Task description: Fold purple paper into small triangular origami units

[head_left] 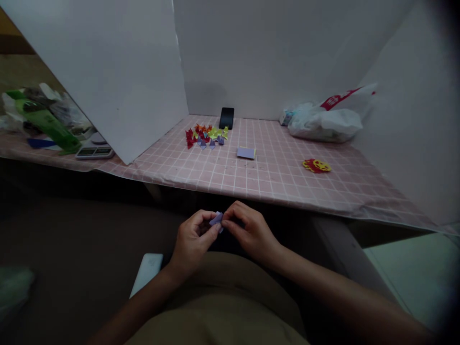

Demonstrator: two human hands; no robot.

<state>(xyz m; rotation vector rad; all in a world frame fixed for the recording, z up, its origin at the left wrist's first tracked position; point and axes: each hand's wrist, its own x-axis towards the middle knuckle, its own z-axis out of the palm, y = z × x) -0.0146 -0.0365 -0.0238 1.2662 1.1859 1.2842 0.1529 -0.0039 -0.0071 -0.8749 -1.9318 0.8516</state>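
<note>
Pinching folded purple paper (216, 219), both hands (192, 238)

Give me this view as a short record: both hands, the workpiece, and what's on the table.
left hand: grip closed on purple paper
right hand: grip pinching the same paper
workpiece position: in front of the table, above the lap
folded pieces: red, orange, yellow, purple, clustered
paper stack: right of the cluster, purple on top
far right: white plastic bag
</note>
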